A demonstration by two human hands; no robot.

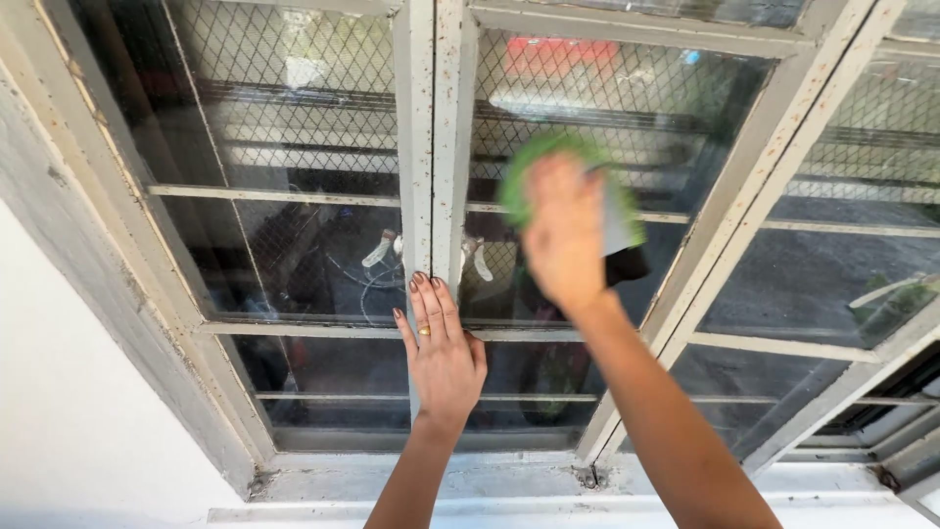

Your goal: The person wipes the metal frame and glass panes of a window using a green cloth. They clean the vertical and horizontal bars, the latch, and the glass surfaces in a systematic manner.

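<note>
My right hand [563, 235] presses a green cloth [524, 167] against the glass pane [676, 127] of the right window leaf; the hand and cloth are motion-blurred. My left hand [441, 348] lies flat with fingers together on the lower pane and the white centre frame [431, 147], a ring on one finger. It holds nothing. The window frame is white, worn and speckled with rust spots.
Wire mesh shows behind the glass across all panes. A white wall [69, 392] stands at the left. A dusty white sill [509, 485] runs along the bottom. Another window leaf [832, 284] stands open at the right.
</note>
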